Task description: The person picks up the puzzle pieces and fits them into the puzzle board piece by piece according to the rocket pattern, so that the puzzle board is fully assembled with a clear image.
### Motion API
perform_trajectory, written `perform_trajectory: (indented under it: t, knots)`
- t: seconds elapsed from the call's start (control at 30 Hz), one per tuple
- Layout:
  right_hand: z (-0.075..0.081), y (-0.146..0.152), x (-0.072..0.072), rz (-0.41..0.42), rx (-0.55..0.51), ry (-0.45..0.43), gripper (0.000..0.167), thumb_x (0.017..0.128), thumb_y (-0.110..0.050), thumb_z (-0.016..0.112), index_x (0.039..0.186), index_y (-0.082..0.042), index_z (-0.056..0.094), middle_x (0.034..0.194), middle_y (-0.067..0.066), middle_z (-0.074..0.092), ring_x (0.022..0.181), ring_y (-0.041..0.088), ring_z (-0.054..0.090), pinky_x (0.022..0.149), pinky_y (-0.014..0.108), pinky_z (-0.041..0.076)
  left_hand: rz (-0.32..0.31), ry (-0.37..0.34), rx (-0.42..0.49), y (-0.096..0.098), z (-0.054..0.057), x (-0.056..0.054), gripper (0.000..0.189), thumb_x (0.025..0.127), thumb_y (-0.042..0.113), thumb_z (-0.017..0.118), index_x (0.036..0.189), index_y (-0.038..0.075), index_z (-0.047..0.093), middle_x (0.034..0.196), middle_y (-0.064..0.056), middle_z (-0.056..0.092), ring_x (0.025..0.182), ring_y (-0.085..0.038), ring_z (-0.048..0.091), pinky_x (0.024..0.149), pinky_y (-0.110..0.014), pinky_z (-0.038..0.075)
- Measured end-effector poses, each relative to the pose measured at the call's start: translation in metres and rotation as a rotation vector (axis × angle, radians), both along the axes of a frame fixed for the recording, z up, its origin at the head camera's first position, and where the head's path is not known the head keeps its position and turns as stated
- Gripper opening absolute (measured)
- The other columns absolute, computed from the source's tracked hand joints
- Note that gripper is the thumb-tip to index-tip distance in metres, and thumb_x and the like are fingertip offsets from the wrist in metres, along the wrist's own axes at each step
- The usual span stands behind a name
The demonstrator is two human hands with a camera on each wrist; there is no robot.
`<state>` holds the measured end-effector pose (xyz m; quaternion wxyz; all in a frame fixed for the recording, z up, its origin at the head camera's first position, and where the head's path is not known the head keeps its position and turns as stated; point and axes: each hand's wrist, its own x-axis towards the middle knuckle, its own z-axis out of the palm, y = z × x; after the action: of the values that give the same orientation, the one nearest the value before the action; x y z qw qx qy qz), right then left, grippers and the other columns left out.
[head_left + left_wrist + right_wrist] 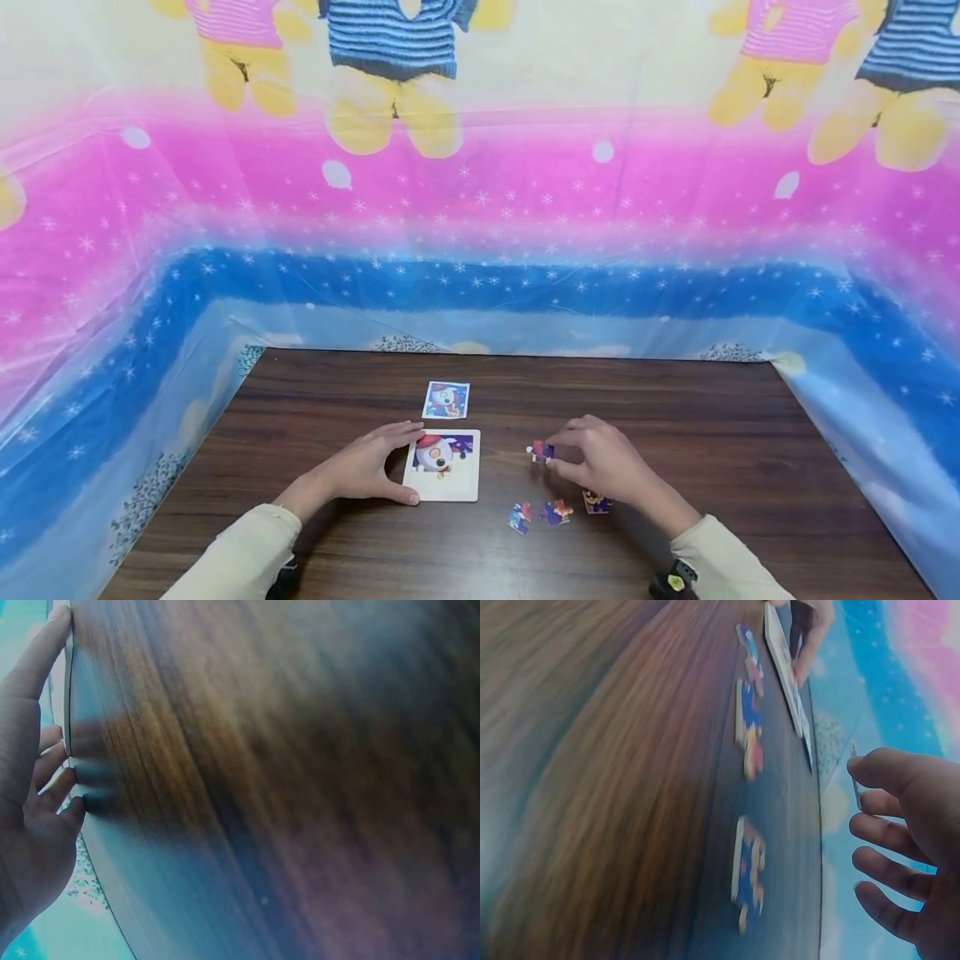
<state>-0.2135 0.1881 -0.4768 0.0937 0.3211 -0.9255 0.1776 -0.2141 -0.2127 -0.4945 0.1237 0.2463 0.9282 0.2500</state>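
My left hand [367,463] holds the left side of a white puzzle board [461,487], fingers at its upper left corner and thumb at the lower one. The board's upper part shows a white-faced cartoon figure with a red top; its lower part is plain. To the right of it, my right hand [600,457] pinches a small puzzle piece [540,452] between thumb and fingertips. In the right wrist view this piece [856,780] is seen edge-on, raised off the table. Three loose pieces lie nearby: a blue-red one [520,517], a purple-orange one [557,512] and a dark purple one [597,502], partly covered by the hand.
A small picture card [446,400] with a similar figure lies just behind the board. All of it rests on a dark brown wooden table [337,550]. A printed cloth [525,200] with snowflakes and bears hangs behind and at both sides.
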Motion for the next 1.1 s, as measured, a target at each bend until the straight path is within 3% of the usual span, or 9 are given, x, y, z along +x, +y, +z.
perform_trajectory:
  t: [0.47, 0.97, 1.1]
  knots:
    - [0.0, -0.056, -0.008, 0.1, 0.018, 0.02, 0.028, 0.088, -0.038, 0.08, 0.11, -0.02, 0.081, 0.101, -0.007, 0.073, 0.09, 0.007, 0.061, 0.072, 0.025, 0.054, -0.01, 0.02, 0.0, 0.0, 0.0, 0.001, 0.104, 0.076, 0.063, 0.083, 0.156, 0.011, 0.043, 0.163, -0.013, 0.037, 0.15, -0.037, 0.033, 0.117, -0.061, 0.032]
    - [-0.016, -0.102, -0.017, 0.122, 0.055, -0.004, 0.028, 0.089, -0.038, 0.078, 0.109, -0.018, 0.082, 0.104, -0.002, 0.075, 0.094, 0.012, 0.065, 0.08, 0.03, 0.057, -0.018, 0.021, 0.002, -0.001, -0.001, 0.0, 0.103, 0.076, 0.064, 0.082, 0.156, 0.012, 0.044, 0.163, -0.012, 0.037, 0.15, -0.037, 0.033, 0.117, -0.062, 0.032]
    - [-0.017, -0.109, -0.017, 0.118, 0.074, -0.009, 0.029, 0.089, -0.037, 0.078, 0.11, -0.017, 0.082, 0.101, -0.002, 0.074, 0.09, 0.012, 0.063, 0.077, 0.029, 0.056, -0.013, 0.013, 0.004, -0.001, -0.001, 0.0, 0.103, 0.076, 0.064, 0.082, 0.156, 0.012, 0.044, 0.163, -0.012, 0.036, 0.15, -0.038, 0.032, 0.117, -0.062, 0.031]
